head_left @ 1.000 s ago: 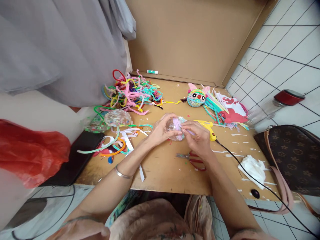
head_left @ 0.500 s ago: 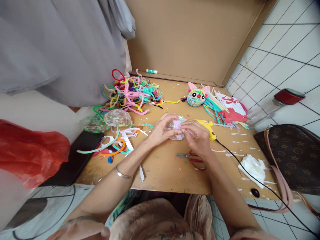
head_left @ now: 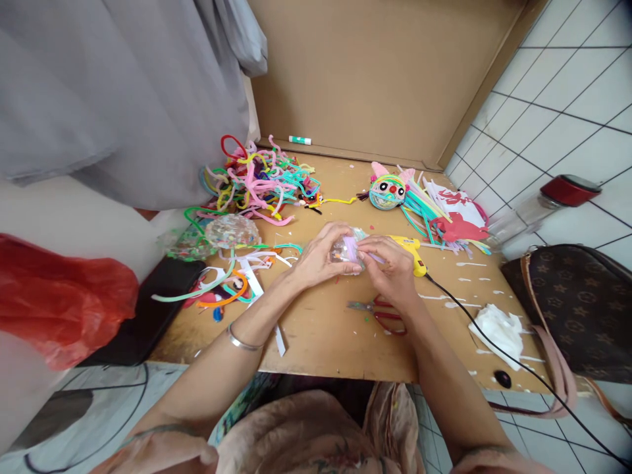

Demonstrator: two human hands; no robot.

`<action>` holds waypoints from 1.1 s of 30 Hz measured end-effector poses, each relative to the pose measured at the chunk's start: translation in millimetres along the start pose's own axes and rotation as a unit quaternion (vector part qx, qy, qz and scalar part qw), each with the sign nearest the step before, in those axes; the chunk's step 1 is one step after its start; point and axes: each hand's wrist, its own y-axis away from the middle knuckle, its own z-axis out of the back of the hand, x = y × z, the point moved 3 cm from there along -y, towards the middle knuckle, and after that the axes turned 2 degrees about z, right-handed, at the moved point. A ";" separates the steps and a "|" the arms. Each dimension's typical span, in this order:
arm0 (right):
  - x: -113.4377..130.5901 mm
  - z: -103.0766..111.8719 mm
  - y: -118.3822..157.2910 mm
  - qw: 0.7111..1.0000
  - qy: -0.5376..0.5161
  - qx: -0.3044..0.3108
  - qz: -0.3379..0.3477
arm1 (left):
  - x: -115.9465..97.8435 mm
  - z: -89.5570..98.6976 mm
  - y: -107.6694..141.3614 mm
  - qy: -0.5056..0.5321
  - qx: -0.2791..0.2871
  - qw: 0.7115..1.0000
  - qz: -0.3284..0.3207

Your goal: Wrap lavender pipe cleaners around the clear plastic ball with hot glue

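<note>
Between my hands is a clear, roundish plastic piece (head_left: 340, 250), probably a bottle base, with lilac pipe cleaner (head_left: 350, 248) laid across it. My left hand (head_left: 323, 253) grips the clear piece from its left side, thumb below and fingers above. My right hand (head_left: 390, 263) pinches the lilac pipe cleaner at the right edge of the piece. Part of the piece is hidden by my fingers. Just beyond my right hand lies a yellow glue gun (head_left: 415, 253), partly covered. Red-handled scissors (head_left: 378, 313) rest on the table below my hands.
A heap of colourful pipe cleaners (head_left: 261, 181) sits at the back left. A decorated round animal face (head_left: 388, 191) stands at the back right beside more pipe cleaners. White tissue (head_left: 498, 332), a brown handbag (head_left: 573, 309) and the glue gun's black cord (head_left: 474, 319) are on the right.
My hands stay almost in place. The clear piece has tilted slightly between them, and my left thumb lies a little straighter along its lower edge.
</note>
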 end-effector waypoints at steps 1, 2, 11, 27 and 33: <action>-0.5 -0.1 0.0 1.000 -0.001 -0.001 0.000 | -0.5 -0.7 0.2 -0.004 0.004 1.000 0.000; -1.0 -0.3 0.0 1.000 -0.002 -0.003 -0.001 | -0.9 -1.5 0.4 -0.006 0.006 1.000 0.000; -3.3 -1.2 0.9 1.000 0.004 -0.007 -0.003 | 4.3 -15.0 2.7 -0.015 -0.023 0.999 -0.033; -2.9 3.3 0.4 0.992 -0.051 -0.002 -0.114 | -16.3 -7.8 1.3 0.073 0.066 0.986 0.134; -6.5 3.4 1.2 0.989 -0.072 -0.012 -0.129 | -19.7 -4.7 -0.5 0.087 0.070 0.982 0.154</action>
